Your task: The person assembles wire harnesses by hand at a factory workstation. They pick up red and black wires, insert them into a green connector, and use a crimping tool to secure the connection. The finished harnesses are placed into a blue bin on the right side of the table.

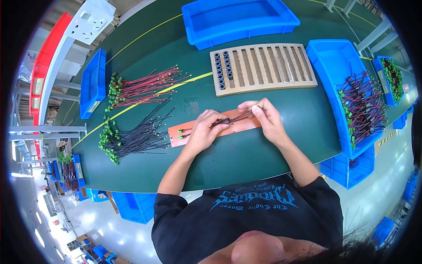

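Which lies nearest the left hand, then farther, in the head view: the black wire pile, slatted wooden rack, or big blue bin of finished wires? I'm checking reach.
1. Black wire pile, to the left of the left hand.
2. Slatted wooden rack, up ahead.
3. Big blue bin of finished wires, far right.

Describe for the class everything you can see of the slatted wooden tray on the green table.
The slatted wooden tray is a pale, flat rectangle that looks like bare wood, divided by thin slats into many parallel narrow channels. It lies flat on the green table, beyond both hands, between two blue bins. Its two leftmost channels hold rows of small black rings; the other channels look empty. No hand touches it.
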The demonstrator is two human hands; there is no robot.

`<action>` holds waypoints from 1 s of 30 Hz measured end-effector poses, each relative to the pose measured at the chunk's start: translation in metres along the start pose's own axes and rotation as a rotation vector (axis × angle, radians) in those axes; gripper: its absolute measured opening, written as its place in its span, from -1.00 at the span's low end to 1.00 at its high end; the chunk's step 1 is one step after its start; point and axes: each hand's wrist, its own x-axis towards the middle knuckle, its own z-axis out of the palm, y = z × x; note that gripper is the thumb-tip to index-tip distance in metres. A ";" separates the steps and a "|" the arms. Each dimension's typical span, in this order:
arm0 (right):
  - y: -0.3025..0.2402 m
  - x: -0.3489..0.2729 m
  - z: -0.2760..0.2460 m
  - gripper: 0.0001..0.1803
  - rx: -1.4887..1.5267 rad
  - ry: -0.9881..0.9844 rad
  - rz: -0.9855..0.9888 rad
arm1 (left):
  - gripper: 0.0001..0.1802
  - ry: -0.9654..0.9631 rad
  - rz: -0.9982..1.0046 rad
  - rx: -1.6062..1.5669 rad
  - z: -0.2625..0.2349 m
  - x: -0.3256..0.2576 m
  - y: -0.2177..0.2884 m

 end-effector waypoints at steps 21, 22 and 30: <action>0.003 0.021 0.034 -0.70 0.651 -0.049 0.372 | -0.70 -0.171 0.134 0.007 -0.009 -0.017 0.001; -0.005 0.019 0.033 -0.69 0.657 -0.092 0.354 | -0.71 -0.165 0.106 -0.027 -0.010 -0.016 0.001; 0.005 -0.011 0.002 -0.68 0.544 -0.444 0.269 | -0.70 -0.228 0.186 0.065 -0.012 -0.014 0.001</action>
